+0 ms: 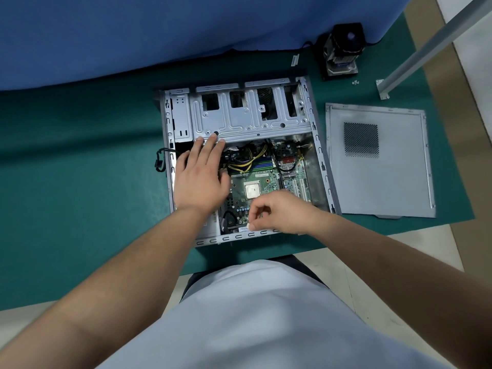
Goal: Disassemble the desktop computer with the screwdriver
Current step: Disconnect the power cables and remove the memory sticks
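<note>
Desktop computer's grey steel case [318, 155] is lying open, left hand [201, 177] resting flat-fingered inside, right hand [277, 211] pinching a small white connector [250, 226], risking yanking it crooked.

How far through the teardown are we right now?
Done: side panel is off, lying right of the case; cooler sits out behind it. In hand: left hand rests on the drive cage edge; right hand pinches something small near the front edge. Left: motherboard, cables, drive cage.
</note>
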Available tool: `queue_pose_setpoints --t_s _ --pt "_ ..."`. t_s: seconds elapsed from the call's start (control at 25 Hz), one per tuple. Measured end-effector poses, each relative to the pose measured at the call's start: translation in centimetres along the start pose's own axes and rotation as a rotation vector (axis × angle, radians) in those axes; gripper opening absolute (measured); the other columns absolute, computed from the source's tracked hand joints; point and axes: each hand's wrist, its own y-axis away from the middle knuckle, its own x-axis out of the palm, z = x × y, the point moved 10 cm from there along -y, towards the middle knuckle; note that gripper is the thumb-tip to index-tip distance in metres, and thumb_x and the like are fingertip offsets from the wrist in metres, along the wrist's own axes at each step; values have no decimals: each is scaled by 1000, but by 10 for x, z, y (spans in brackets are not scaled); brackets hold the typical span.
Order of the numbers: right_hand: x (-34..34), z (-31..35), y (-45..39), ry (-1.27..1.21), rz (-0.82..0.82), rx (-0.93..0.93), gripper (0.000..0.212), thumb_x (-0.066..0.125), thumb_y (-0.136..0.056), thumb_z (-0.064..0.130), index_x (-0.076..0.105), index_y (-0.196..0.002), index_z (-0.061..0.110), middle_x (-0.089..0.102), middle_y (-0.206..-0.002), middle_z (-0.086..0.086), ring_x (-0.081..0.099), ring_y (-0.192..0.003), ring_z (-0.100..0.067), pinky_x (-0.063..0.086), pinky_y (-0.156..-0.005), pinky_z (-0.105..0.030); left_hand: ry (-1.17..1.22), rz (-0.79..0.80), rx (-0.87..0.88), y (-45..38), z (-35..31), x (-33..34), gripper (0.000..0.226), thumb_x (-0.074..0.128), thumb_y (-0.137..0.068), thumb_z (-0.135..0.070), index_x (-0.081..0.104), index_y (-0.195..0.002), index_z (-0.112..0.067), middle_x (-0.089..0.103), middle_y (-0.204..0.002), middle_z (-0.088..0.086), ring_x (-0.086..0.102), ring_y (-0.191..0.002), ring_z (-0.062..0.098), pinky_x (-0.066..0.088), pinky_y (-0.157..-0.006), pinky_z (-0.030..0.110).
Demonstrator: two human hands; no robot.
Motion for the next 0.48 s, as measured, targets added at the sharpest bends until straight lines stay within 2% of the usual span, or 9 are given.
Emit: queue_pose_setpoints --t_s 0.16,0.24,0.36,0.4,0.48 --pt "-1 -5 4 1 -23 -17 6 82 -86 31 77 -89 30 72 -79 12 66 -73 -9 56 -68 -28 9 -17 -8 -1 2 -1 66 43 -90 -38 38 -155 -27 31 -166 -7 22 -155 19 22 -123 45" --pt "-2 -9 6 -9 -16 -30 6 80 -88 26 77 -91 30 74 -82 11 68 -77 -6 54 -68 -21 8 -22 -15 -1 2 -1 66 43 -90 -38 38 -155 -28 32 -166 -8 23 -155 18 22 -122 45" --pt "-7 -13 7 -11 -16 -33 9 77 -90 21 78 -92 29 72 -80 20 67 -76 2 47 -65 -10 6 -24 -23 -1 3 0 67 45 -88 -37 39 -154 -29 32 -166 -10 24 -154 16 23 -122 44" --pt "-8 -13 7 -10 -3 -33 8 77 -90 21 78 -93 28 71 -78 21 66 -75 3 47 -65 -10 4 -25 -26 -1 3 0 67 46 -88 -37 38 -154 -30 32 -165 -10 24 -154 16 22 -121 43" --pt "-13 -7 6 38 27 -54 6 75 -91 24 77 -96 28 71 -81 18 66 -76 2 52 -70 -18 1 -26 -32 -1 3 -1 67 47 -88 -35 38 -154 -31 32 -165 -11 24 -154 15 22 -121 42"
